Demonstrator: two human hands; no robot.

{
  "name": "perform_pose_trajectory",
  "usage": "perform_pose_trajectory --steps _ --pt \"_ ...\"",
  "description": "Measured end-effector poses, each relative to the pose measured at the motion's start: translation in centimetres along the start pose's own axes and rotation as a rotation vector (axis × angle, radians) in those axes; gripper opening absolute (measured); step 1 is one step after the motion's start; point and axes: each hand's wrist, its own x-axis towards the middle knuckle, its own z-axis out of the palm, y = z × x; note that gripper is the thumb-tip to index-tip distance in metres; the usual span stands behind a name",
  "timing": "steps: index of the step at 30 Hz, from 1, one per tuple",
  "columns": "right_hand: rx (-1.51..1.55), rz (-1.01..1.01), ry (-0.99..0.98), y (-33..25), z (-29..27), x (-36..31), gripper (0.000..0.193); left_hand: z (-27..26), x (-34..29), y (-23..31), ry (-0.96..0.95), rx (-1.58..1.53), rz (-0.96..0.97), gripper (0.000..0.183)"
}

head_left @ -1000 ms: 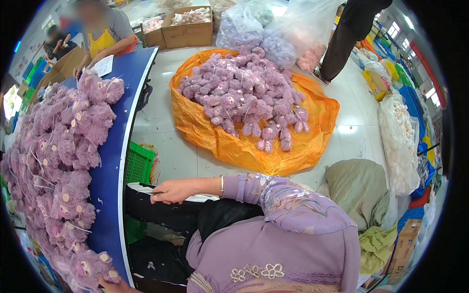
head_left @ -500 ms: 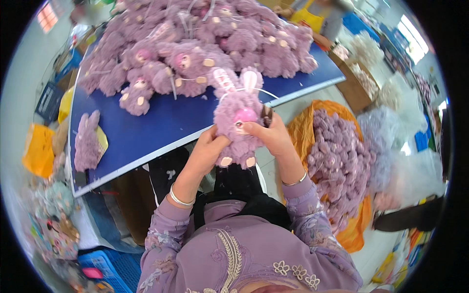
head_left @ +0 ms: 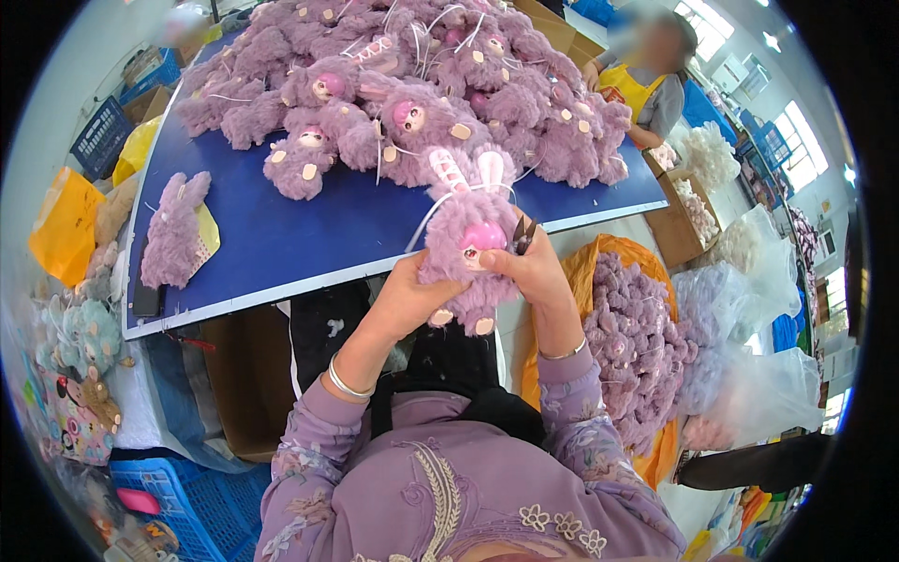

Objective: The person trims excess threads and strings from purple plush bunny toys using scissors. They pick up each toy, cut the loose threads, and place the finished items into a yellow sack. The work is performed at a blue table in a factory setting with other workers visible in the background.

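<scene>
Between both hands, off the near edge of the table, I hold a fluffy purple plush doll (head_left: 457,225) upright. It has rabbit ears, a pink shiny forehead, a small face and beige feet; a thin white cord loops round its head. My left hand (head_left: 405,298) grips the lower left side of its body, fingers partly hidden in the fur. My right hand (head_left: 543,273) closes on the other side, its thumb pressed by the face. Dark thread snips (head_left: 523,236) stick up from the right hand's fingers, their handles hidden.
A big pile of similar plush dolls (head_left: 412,84) covers the far part of the blue table (head_left: 253,248). One plush (head_left: 175,229) lies apart at left. An orange sack (head_left: 582,267) of purple plush pieces stands at right. Another person (head_left: 646,75) is beyond the table.
The view has shifted, showing more of the far room. My hands still grip the plush doll, and the snips' tips now show more clearly beside it.
</scene>
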Motion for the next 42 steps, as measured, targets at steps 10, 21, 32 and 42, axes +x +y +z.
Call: perform_pose_trajectory --steps 10,21,32,42 --pt "-0.227 0.115 -0.047 0.3 -0.5 -1.2 0.054 0.7 -1.2 -1.3 0.021 -0.072 -0.011 0.05" --pt "-0.165 0.077 0.076 3.0 -3.3 -4.7 0.056 2.6 0.0 -3.9 -0.069 -0.008 -0.172 0.042" --pt "-0.112 0.164 0.206 3.6 -4.6 -6.7 0.055 4.6 0.7 -5.3 -0.111 0.059 -0.238 0.048" --pt "-0.216 0.146 0.149 2.9 -5.4 -8.3 0.061 5.1 1.2 -5.4 -0.097 0.122 -0.205 0.048"
